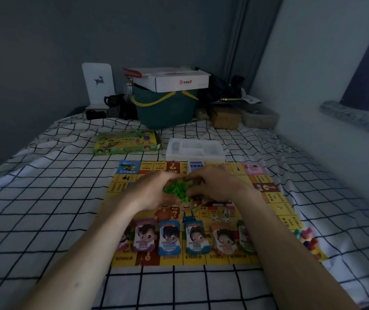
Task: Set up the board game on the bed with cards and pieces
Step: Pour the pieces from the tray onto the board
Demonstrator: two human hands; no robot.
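A yellow game board [275, 206] lies flat on the checked bed sheet. Along its near edge stand several stacks of play money cards [170, 238] with cartoon faces. Three white dice [222, 217] rest near the board's middle. A heap of coloured pawns [308, 239] sits at the board's right edge. Over the board's centre my left hand [152, 193] and my right hand [212, 184] together hold a cluster of small green plastic pieces [175, 189], fingers curled round it from both sides.
Beyond the board lie the green game box [125, 143] and a white plastic insert tray [194, 148]. At the bed's far end stand a dark green basket [165, 108] with a white carton on top, cardboard boxes and dark clutter. A wall runs along the right.
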